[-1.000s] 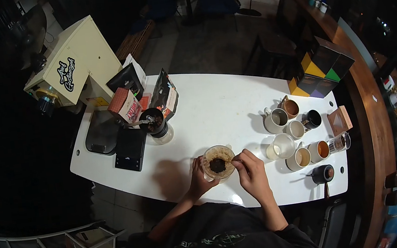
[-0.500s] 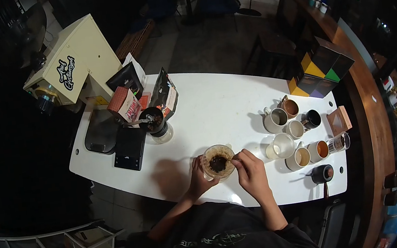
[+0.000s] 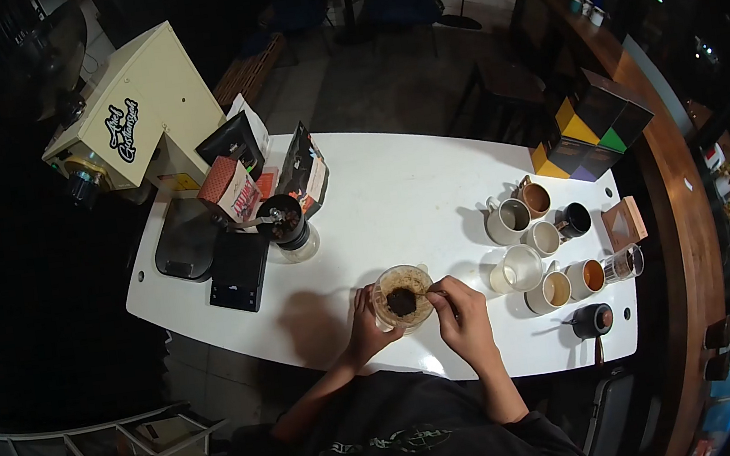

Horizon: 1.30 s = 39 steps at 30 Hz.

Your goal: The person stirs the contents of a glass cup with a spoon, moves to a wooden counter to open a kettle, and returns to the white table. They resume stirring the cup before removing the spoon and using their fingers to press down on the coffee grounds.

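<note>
A clear vessel with a coffee filter stands near the front edge of the white table, with dark wet coffee grounds at the bottom of its brown-stained paper. My left hand is wrapped round the vessel's left side. At its right rim my right hand is closed in a pinch, fingertips at the filter's edge. Whatever those fingers hold is too small to make out.
Several cups and a clear glass stand to the right, with a small dark pot near the front. A hand grinder, a black scale, coffee bags and a large cream grinder are at left.
The right hand has shifted very slightly at the filter's rim. The left hand keeps its place on the vessel.
</note>
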{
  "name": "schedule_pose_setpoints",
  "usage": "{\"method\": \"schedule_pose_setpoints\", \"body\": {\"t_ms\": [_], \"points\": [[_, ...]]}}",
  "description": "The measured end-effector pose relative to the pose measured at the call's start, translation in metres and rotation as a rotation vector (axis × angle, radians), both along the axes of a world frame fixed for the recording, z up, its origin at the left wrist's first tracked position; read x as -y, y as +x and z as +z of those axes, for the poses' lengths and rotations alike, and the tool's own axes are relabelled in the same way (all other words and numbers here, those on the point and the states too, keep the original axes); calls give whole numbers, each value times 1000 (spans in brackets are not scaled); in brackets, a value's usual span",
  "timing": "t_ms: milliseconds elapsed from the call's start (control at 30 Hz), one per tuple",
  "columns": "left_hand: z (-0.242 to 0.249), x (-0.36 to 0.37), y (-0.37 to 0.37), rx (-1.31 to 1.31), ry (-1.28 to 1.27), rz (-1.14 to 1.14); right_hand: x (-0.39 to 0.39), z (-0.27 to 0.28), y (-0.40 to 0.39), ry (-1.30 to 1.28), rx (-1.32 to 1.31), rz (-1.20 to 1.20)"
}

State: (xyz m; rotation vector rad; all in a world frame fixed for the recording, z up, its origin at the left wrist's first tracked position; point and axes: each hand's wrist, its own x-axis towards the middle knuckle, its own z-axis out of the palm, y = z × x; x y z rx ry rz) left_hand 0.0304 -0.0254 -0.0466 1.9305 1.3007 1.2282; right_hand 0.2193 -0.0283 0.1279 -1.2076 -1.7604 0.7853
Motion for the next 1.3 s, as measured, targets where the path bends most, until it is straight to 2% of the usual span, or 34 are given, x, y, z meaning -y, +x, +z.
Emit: {"method": "schedule_pose_setpoints", "body": {"t_ms": [67, 133, 267, 333, 433, 567, 767, 833, 933, 1300], "points": [[3, 0, 0, 21, -11, 1, -1, -2, 0, 74, 0, -28], [2, 1, -1, 2, 7, 2, 1, 4, 1, -55, 8, -4], [-2, 1, 0, 6, -2, 1, 2, 1, 0, -35, -43, -8], [-1, 0, -1, -23, 1, 4, 1, -2, 0, 39, 15, -41], [-2, 0, -1, 4, 15, 5, 2, 2, 1, -58, -24, 14], [-4, -2, -2, -61, 43, -14, 0, -4, -1, -12, -15, -37], [0, -1, -2, -48, 33, -20, 1, -3, 0, -31, -32, 32], [6, 0, -1, -6, 16, -6, 0, -5, -1, 38, 49, -20], [10, 1, 0, 10, 6, 3, 1, -3, 0, -26, 17, 28], [11, 2, 0, -2, 6, 5, 1, -3, 1, 5, 21, 29]]}}
